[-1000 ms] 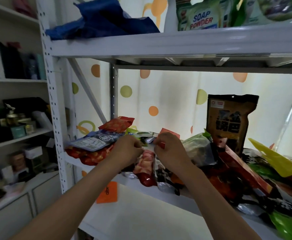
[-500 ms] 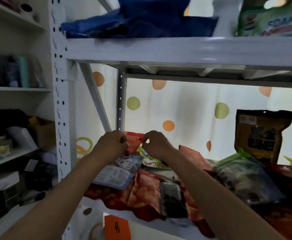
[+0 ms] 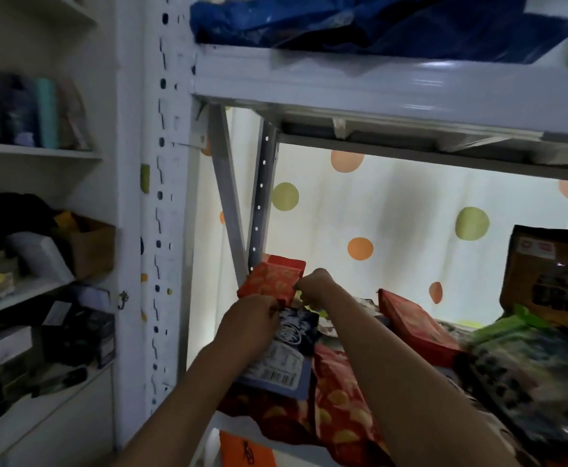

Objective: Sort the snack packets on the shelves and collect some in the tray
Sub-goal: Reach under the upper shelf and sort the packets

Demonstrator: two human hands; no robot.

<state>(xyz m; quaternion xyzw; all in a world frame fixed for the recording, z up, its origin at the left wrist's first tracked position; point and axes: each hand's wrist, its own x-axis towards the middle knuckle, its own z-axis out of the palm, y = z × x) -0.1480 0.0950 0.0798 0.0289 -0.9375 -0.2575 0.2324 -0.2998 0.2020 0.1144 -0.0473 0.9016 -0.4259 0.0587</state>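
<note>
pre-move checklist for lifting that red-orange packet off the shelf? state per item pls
1. Right hand pinches the red-orange foil snack packet at its right edge: ok.
2. Left hand grip on the packet's lower edge: cannot tell, fingers hidden.
3. Packet raised above the blue-grey barcode-label pouch: ok.
4. Room below the white metal upper shelf: ok.
5. Collection tray in view: not ok, none visible.
6. Image sharpness: not ok, motion blur.

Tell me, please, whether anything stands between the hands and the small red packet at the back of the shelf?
Nothing visible does: the left hand and right hand both already pinch the red packet, lifted above the blue packet. No tray is in view.
</note>
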